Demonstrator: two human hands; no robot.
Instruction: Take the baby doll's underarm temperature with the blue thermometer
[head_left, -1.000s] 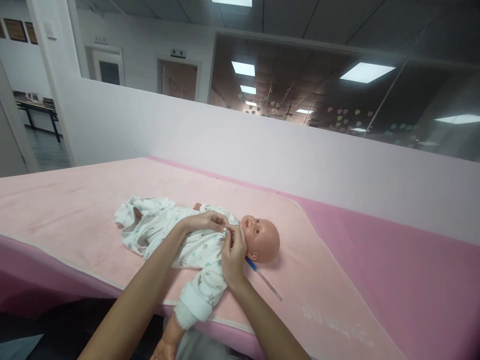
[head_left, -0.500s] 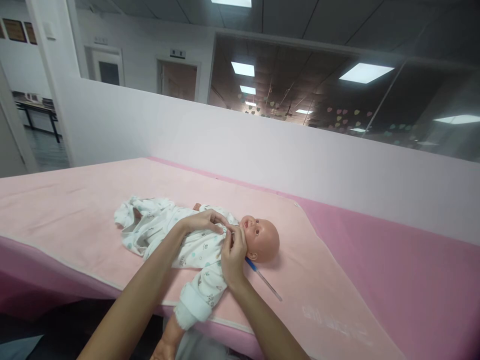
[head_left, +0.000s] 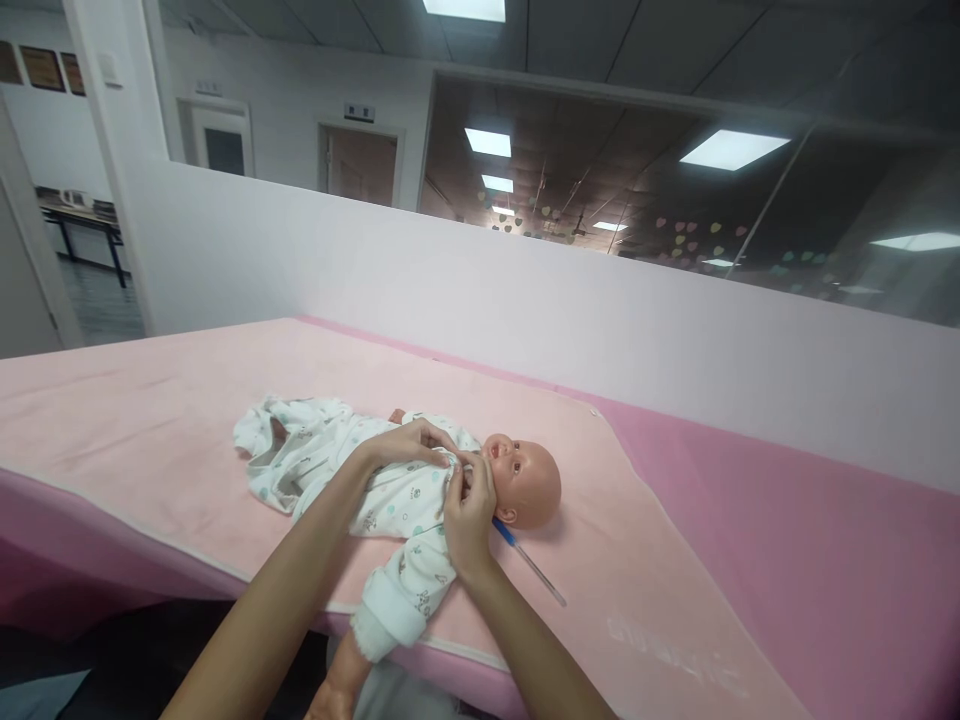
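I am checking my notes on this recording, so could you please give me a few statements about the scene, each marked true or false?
1. The left hand and right hand are both at the clothes near the neck of the doll. True.
2. The doll is sitting upright. False: it is lying down.
3. The doll's near arm reaches over the near edge of the pink cloth. True.
4. The clothes are plain black. False: they are white with small prints.
5. A stick with a blue end lies beside the doll's head. True.
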